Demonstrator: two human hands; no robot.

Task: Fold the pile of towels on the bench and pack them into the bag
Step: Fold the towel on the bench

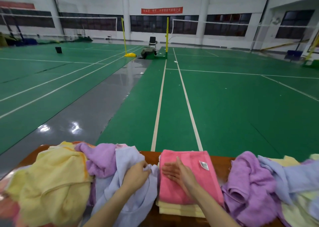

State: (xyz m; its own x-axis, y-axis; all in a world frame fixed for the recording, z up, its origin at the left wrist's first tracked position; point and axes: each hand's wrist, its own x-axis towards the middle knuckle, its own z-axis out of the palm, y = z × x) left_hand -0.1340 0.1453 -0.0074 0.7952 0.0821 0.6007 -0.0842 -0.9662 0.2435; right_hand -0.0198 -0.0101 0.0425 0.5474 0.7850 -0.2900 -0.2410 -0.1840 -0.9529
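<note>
Left hand (136, 174): gripping, fingers curled round a bunched edge of the pale blue towel (110, 192), near the middle of the tabletop (150, 155).
Right hand (177, 173): lying flat with fingers straight, pressing down on the folded pink towel (203, 180).
Folded stack: the pink towel is sitting on top of the pale yellow folded towels (177, 210), reaching towards the tabletop's near edge, just beside the left hand.
Loose towels: one heap, led by a yellow towel (57, 180), is spreading towards the left end; another, with a purple towel (250, 180), is crowding the right end and touching the stack.
Bag: not showing anywhere in view.
Risk, tangling: the blue towel is lying under and among its neighbours, so pulling it is likely dragging others off the near edge.
Risk, stack: the stack is probably shifting or skewing if the pressing hand is lifting while the blue towel is brushing across it.
</note>
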